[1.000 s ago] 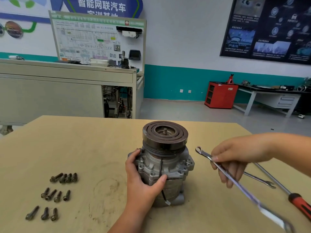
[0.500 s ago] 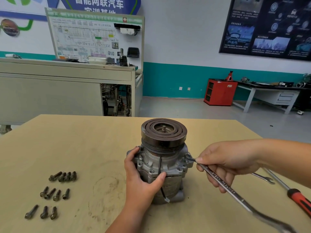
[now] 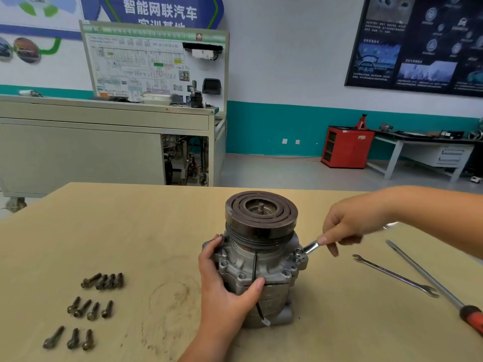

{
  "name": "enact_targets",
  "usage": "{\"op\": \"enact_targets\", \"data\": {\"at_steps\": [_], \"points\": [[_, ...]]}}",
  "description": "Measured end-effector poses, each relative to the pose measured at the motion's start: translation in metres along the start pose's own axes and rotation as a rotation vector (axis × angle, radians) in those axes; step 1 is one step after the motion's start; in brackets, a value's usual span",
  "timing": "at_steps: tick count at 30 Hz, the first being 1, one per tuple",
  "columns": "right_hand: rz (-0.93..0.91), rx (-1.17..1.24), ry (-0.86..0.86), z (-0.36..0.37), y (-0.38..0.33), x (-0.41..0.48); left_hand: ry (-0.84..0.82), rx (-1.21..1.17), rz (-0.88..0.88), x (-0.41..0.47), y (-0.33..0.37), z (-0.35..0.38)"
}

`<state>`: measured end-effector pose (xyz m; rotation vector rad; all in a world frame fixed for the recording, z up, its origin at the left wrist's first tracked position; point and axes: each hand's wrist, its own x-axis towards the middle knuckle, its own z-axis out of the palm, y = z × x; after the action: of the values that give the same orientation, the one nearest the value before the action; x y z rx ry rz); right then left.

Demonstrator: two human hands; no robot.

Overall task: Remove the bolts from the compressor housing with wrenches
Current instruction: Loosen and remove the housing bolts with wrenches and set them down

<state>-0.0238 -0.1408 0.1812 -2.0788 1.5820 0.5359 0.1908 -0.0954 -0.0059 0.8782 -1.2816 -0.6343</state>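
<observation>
- On the tan table (image 3: pixel 109 226), centre: compressor housing (image 3: pixel 258 259) stands upright, pulley end up.
- Left hand (image 3: pixel 224 291) grips the housing's near-left side, thumb across the front.
- Right hand (image 3: pixel 347 226) pinches a wrench (image 3: pixel 311 247); its ring end sits on the housing's right flange lug.
- Loose bolts (image 3: pixel 103 280) lie in three rows, far left.
- Spare wrench (image 3: pixel 394 276) and red-handled screwdriver (image 3: pixel 428 275) lie to the right.

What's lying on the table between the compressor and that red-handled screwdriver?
A spare wrench lies flat there, as the head view shows.
</observation>
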Motion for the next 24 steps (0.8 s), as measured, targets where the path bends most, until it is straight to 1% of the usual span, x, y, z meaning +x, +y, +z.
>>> {"op": "enact_targets", "data": {"at_steps": [2,4,5,6,9,10,11,13,15,19,24], "points": [[-0.068,-0.087,0.122,0.0,0.0,0.006,0.002,0.009,0.007,0.001,0.0,0.0],[-0.11,-0.101,0.196,-0.002,0.001,0.006,0.004,0.017,0.007,0.001,0.0,0.0],[-0.109,-0.066,0.181,-0.004,0.003,0.003,0.004,0.016,0.007,0.001,0.0,0.0],[-0.089,0.013,0.119,-0.006,0.006,-0.002,0.003,0.012,0.005,0.001,0.0,0.0],[-0.05,0.422,-0.215,-0.004,0.011,-0.02,0.0,-0.001,-0.009,0.0,0.001,0.001],[-0.067,0.539,-0.27,0.002,0.01,-0.024,0.0,-0.006,-0.01,0.0,0.001,0.001],[-0.092,0.631,-0.272,0.011,0.009,-0.026,0.0,-0.01,-0.011,0.0,0.001,0.001],[-0.131,0.78,-0.204,0.03,0.005,-0.025,0.001,-0.01,-0.013,0.0,0.001,0.001],[-0.148,0.872,-0.141,0.043,-0.001,-0.023,0.003,-0.013,-0.019,0.0,0.002,0.0],[-0.127,0.909,-0.104,0.052,-0.012,-0.02,0.01,-0.015,-0.014,0.0,0.003,0.0],[-0.115,0.913,-0.131,0.053,-0.018,-0.02,0.017,-0.015,0.002,0.001,0.004,0.0]]}}
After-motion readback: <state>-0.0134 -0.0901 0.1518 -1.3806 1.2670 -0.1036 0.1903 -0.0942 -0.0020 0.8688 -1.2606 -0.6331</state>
